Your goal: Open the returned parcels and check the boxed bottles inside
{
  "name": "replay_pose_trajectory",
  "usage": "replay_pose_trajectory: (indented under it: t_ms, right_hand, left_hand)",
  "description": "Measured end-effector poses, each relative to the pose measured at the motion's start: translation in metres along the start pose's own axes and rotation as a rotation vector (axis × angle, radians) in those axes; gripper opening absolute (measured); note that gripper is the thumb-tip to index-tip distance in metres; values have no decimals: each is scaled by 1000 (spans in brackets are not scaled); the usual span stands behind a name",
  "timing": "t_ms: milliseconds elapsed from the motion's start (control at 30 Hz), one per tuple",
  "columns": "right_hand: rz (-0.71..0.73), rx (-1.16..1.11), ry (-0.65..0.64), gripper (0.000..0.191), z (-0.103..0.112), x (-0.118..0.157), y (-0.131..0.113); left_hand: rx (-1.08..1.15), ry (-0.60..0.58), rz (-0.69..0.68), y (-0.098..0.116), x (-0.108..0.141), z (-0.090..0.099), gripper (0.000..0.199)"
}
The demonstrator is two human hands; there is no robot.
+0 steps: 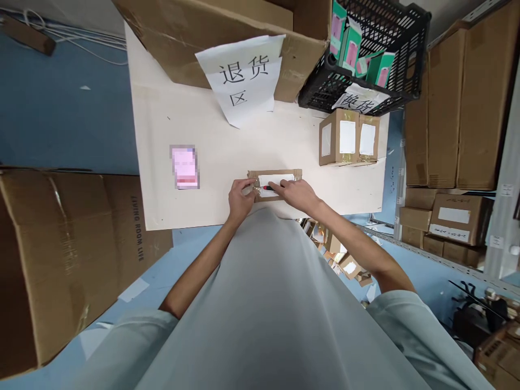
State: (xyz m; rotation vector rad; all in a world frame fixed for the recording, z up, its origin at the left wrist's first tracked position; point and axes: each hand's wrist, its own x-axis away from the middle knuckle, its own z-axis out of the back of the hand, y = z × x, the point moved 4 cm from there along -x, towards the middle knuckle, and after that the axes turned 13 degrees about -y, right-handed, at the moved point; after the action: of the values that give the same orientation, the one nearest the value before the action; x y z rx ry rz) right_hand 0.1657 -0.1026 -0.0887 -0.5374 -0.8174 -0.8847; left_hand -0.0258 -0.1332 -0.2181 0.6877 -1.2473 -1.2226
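A small, flat cardboard box (276,199) with a white label and clear tape at its left end lies at the table's near edge, against the shirt front. My left hand (241,200) grips the left end of this box, thumb and fingers at its corner. Over the box's right half, my right hand (298,194) is closed around a small red-and-black tool (267,188). The tool's tip points left toward the taped end. Its exact kind is too small to make out, and most of it is hidden under the fingers.
A large carton (252,40) with a paper sign (247,81) stands at the table's back. Beside it is a black crate (406,59) holding green-and-pink boxes. Labelled cardboard boxes (335,138) stand at right. A blurred pink item (186,168) lies at left. A big carton (81,227) stands left of the table.
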Motion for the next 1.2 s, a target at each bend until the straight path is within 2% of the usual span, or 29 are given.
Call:
replay_pose_trajectory:
  t_ms: [400, 567, 700, 867, 1000, 1100, 1200]
  right_hand:
    - [84, 100, -32, 45, 23, -18, 2]
    - [39, 127, -89, 46, 21, -6, 14]
    - [-23, 59, -98, 50, 10, 21, 42]
    - [-141, 29, -153, 44, -13, 46, 86]
    - [-105, 88, -137, 48, -30, 47, 111]
    - [-55, 79, -66, 50, -45, 39, 129]
    - [-20, -14, 10, 43, -67, 29, 145]
  left_hand:
    - [-9, 24, -2, 0, 0, -3, 33]
    - [6, 60, 31, 4, 1, -5, 33]
    - [6, 97, 27, 6, 3, -7, 33]
    - [9, 133, 49, 7, 5, -9, 30]
    - [20, 147, 72, 10, 4, -9, 26]
    - [25, 148, 63, 13, 4, -9, 28]
    - [23, 150, 73, 14, 4, -9, 30]
